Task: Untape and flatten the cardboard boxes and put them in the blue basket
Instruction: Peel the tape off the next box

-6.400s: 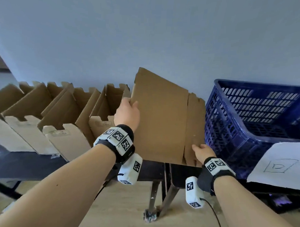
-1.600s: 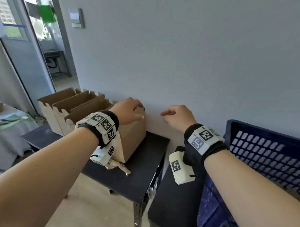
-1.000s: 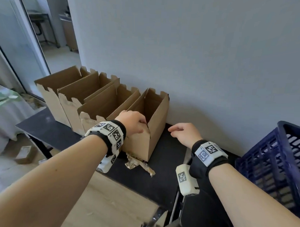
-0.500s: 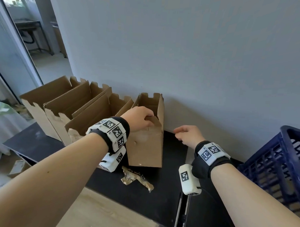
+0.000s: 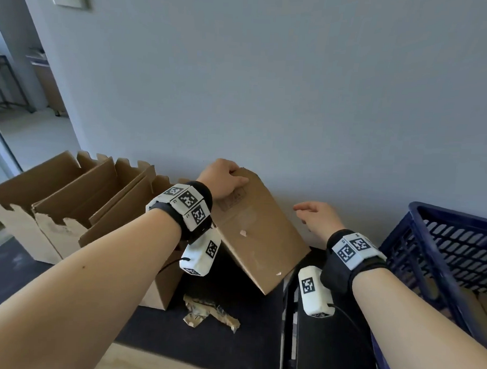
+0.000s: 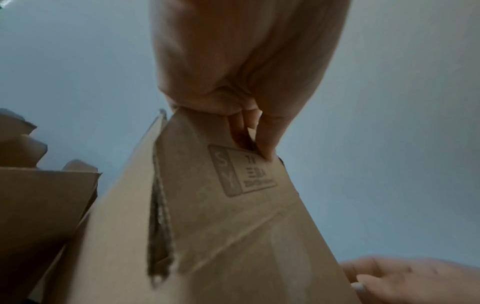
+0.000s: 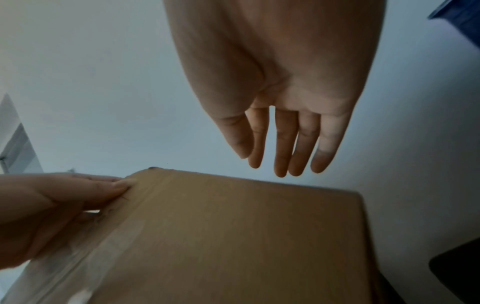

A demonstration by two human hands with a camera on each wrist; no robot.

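Head view shows the left hand (image 5: 222,176) gripping the top edge of a tipped cardboard box (image 5: 258,234), which stands on the black table (image 5: 226,341) just left of the blue basket (image 5: 439,246). The right hand (image 5: 317,218) hovers beside the box with its fingers loose (holding nothing). Good practice now: steady the box, find the clear tape (image 7: 78,261), and peel it slowly along the seam.

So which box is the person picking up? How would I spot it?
Look at the black table against the grey wall, where a row of open cardboard boxes stands to the left of the blue basket. The one you want is the tilted box at the row's right end, nearest the basket. Only this one is tipped over, with the left hand gripping its top edge.
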